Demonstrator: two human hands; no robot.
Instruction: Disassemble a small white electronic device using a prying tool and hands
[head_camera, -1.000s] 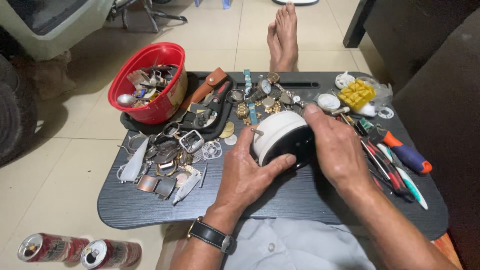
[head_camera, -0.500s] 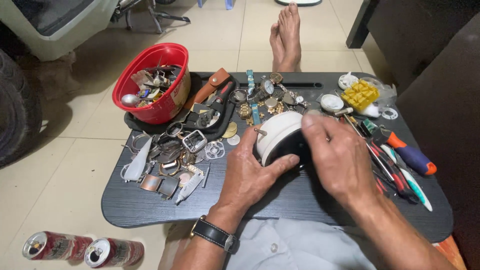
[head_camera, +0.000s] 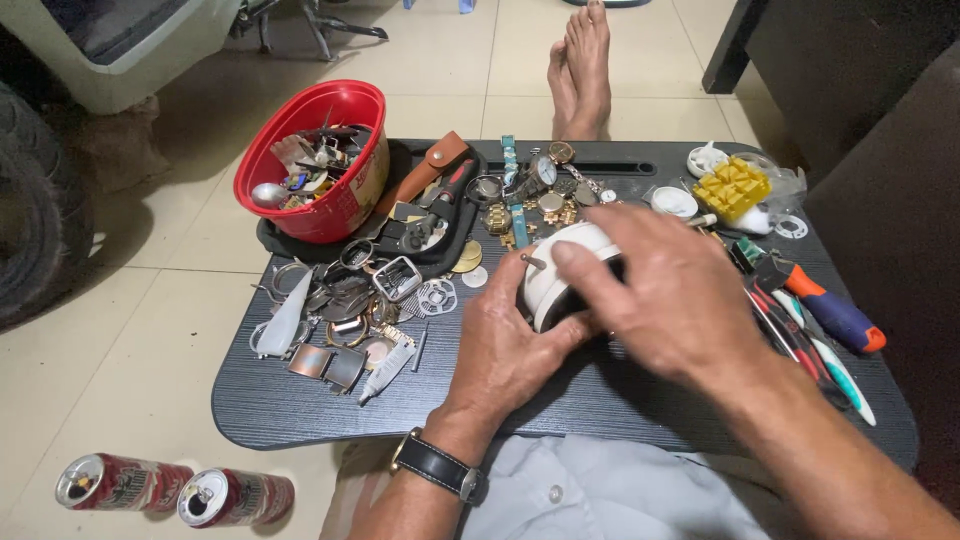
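A white round clock case (head_camera: 560, 265) with a dark inside rests on the black lap tray (head_camera: 300, 410). My left hand (head_camera: 505, 345), with a black wristwatch on the wrist, grips the case from its near left side. My right hand (head_camera: 665, 290) lies over the top and right of the case, fingers curled around it, hiding most of it. Watch parts, straps and metal bits (head_camera: 350, 310) lie scattered left of the case.
A red plastic bowl (head_camera: 350, 200) of small parts stands at the tray's far left. Screwdrivers and tools (head_camera: 820, 310) lie at the right, a yellow parts box (head_camera: 733, 188) beyond them. Two drink cans (head_camera: 180, 490) lie on the tiled floor. My bare feet (head_camera: 580, 70) rest beyond the tray.
My right hand has slid left across the top of the white case, covering more of it. The left hand keeps its hold.
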